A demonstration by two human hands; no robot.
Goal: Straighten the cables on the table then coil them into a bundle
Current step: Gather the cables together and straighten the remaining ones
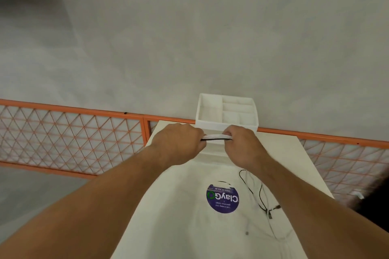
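left hand: grip wrapped round the left end of the cable bundle; fingers curled under, back of hand up; held above the far part of the tabletop
right hand: grip clenched on the right end of the same bundle; fingers curled tight; near the left hand, with only a short bare stretch of bundle between the two
cable bundle: several white strands plus a black one along the lower edge; ran straight and roughly level from hand to hand; held clear of the tabletop, just in front of the organizer
loose tails: thin black cable dropped from below the right hand and snaked over the right side of the tabletop; white cable lay alongside, hard to trace on the white surface; small plugs lay near the right edge; could not tell which plug went with which cable
organizer: white, open-topped, split into compartments; stood at the far edge of the tabletop
sticker: round, purple, marked "ClayGo", upside down in the head view; stuck mid-tabletop, left of the loose tails; short black arc lay at its far rim
surround: orange mesh fence ran behind the tabletop; grey floor beyond
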